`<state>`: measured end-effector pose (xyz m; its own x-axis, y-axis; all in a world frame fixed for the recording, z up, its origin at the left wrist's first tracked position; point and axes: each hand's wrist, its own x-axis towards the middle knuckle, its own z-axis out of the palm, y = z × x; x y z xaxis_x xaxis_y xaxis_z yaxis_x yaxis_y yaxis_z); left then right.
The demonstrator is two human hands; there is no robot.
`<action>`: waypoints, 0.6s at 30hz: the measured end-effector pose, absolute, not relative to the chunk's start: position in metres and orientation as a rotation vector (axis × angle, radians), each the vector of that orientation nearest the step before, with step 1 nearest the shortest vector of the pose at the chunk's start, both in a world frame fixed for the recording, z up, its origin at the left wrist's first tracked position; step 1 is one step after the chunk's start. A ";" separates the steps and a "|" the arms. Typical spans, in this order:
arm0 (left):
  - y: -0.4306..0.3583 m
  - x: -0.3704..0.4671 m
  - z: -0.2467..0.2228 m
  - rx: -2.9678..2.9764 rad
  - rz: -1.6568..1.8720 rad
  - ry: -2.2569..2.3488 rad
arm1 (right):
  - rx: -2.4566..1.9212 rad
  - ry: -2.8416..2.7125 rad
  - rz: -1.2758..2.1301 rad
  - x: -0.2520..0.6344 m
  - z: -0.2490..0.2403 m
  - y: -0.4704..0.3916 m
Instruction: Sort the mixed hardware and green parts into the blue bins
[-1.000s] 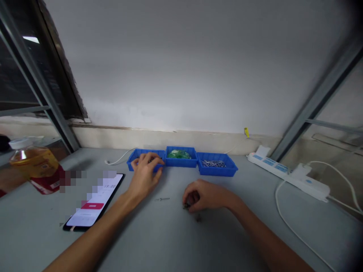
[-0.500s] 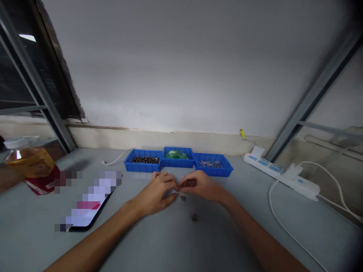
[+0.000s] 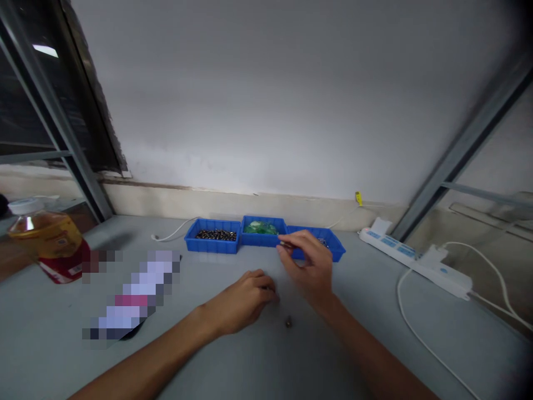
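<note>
My left hand point(image 3: 250, 300) rests low over the grey table, its fingers curled together above the surface. Whatever lies at its fingertips is too small to make out. My right hand point(image 3: 310, 264) is raised in front of the right blue tray point(image 3: 338, 254), thumb and forefinger pinched on a small part I cannot name. That tray holds thin shiny metal pieces, partly covered by the hand. Below and between both hands, a small metal part point(image 3: 288, 322) lies on the table.
A left blue tray point(image 3: 212, 246) holds many small dark metal parts; the middle blue tray point(image 3: 261, 239) holds green plastic. A phone point(image 3: 137, 294) and a bottle point(image 3: 58, 244) are at left. A white power strip point(image 3: 416, 261) with cables lies at right.
My hands have come apart. The right one has risen up and right toward the right tray; the left has shifted slightly nearer me, where a small part lay and is no longer visible.
</note>
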<state>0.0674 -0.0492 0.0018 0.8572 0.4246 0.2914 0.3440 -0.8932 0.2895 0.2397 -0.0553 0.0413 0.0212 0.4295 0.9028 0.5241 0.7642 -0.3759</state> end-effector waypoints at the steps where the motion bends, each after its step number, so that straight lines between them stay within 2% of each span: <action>1: -0.048 0.067 0.002 2.798 0.517 0.574 | -0.758 -1.531 -0.158 0.238 0.046 -0.055; 5: -0.046 0.064 0.003 2.767 0.526 0.575 | -0.707 -1.338 -0.191 0.226 0.075 -0.033; 8: -0.046 0.061 0.004 2.760 0.532 0.594 | -0.807 -1.668 0.046 0.219 0.104 -0.006; 11: -0.045 0.058 0.005 2.764 0.503 0.598 | -0.847 -1.678 0.058 0.222 0.124 0.008; 14: -0.043 0.056 0.007 2.737 0.492 0.607 | -0.843 -1.627 0.063 0.231 0.121 0.004; 18: -0.043 0.055 0.016 2.355 0.682 0.598 | -0.981 -1.949 0.226 0.247 0.086 -0.010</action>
<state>0.0546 -0.0433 0.0160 0.7656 0.5577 0.3206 0.2448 -0.7134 0.6565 0.2472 -0.0102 0.0859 -0.2666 0.7128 0.6487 0.5458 0.6664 -0.5079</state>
